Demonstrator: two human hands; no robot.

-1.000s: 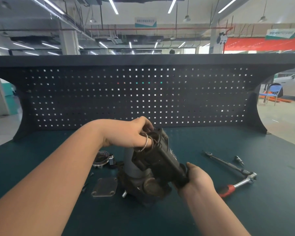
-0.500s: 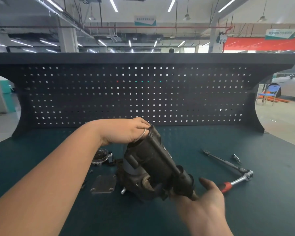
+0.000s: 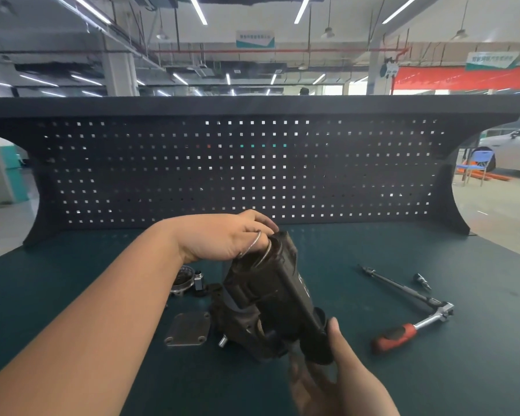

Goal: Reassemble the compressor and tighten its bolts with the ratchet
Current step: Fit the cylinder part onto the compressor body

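Fingers of the left hand (image 3: pixel 222 240) pinch a metal ring (image 3: pixel 254 244) against the compressor (image 3: pixel 270 298) end — it could slip off. Right hand (image 3: pixel 333 376) curls beneath the near end; a loose grip drops it.

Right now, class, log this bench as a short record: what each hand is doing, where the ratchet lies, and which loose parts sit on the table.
left hand: holds the far end of the compressor, a metal ring at its fingers
right hand: supports the compressor's near end from below; grip unclear
ratchet: on the table, right of the compressor, untouched
cover plate: flat on the table, left of the compressor
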